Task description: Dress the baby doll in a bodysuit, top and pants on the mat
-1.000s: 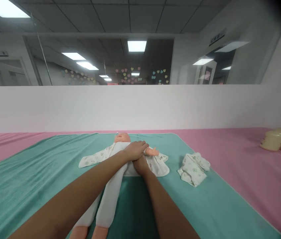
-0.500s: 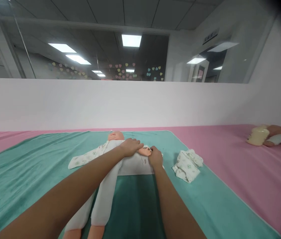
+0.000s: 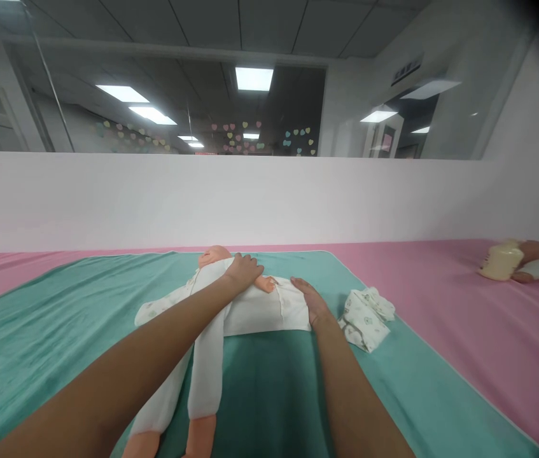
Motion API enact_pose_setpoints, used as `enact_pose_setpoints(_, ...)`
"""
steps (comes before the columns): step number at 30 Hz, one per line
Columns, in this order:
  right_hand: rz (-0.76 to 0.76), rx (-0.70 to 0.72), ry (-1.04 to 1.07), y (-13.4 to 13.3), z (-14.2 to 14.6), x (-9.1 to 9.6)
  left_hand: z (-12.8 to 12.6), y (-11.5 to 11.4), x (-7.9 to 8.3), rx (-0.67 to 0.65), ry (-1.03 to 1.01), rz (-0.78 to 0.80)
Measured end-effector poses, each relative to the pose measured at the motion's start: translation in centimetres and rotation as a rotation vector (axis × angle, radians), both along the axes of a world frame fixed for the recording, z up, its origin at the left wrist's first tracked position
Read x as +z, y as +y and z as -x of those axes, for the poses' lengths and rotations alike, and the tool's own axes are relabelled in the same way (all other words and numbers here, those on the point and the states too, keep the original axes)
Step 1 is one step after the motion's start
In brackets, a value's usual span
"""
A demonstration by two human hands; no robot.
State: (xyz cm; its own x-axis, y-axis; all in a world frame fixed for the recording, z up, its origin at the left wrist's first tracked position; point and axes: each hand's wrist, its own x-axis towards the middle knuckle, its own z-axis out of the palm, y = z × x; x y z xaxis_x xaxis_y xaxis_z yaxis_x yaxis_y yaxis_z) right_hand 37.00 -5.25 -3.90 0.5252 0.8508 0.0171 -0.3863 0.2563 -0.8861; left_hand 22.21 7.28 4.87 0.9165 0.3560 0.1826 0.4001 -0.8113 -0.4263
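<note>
on the teal mat (image 3: pixel 59 362), a doll (image 3: pixel 214 256) is pressed under the open left hand (image 3: pixel 241 272), its white wrap (image 3: pixel 269 312) touched by the open right hand (image 3: pixel 310 302). a folded garment (image 3: pixel 367 319) is seen at three o'clock.

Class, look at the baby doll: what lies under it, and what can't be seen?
A white printed garment lies under the baby doll, on the teal mat. The left hand and forearm cover the doll's chest, hiding what lies beneath there.

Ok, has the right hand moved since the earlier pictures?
Yes: the right hand has moved outward from the doll's middle, toward the folded baby clothes on the green mat, and now lies much nearer them.
</note>
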Motion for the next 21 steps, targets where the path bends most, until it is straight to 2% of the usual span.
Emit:
enact_pose_setpoints(3,0.06,0.14,-0.018,0.2,0.1,-0.5,0.0,0.5,0.0,0.061,-0.03,-0.008)
enact_pose_setpoints(7,0.045,0.128,-0.011,0.7,-0.5,-1.4,-0.5,0.3,-0.6,0.062,0.002,0.01)
enact_pose_setpoints(11,0.006,0.068,0.029,1.1,-1.4,-2.0,-0.4,-0.1,-1.2,0.018,0.015,0.021)
enact_pose_setpoints(15,-0.047,0.091,0.073,1.5,-1.1,-1.9,-0.2,-0.8,-1.8,-0.082,0.019,0.015)
enact_pose_setpoints(18,-0.078,0.123,0.084,1.9,-0.5,-1.8,-1.0,-1.7,-2.7,-0.186,0.086,0.028)
enact_pose_setpoints(21,-0.102,0.122,0.081,2.2,-0.3,-1.9,-2.2,-2.5,-3.7,-0.229,0.138,0.04)
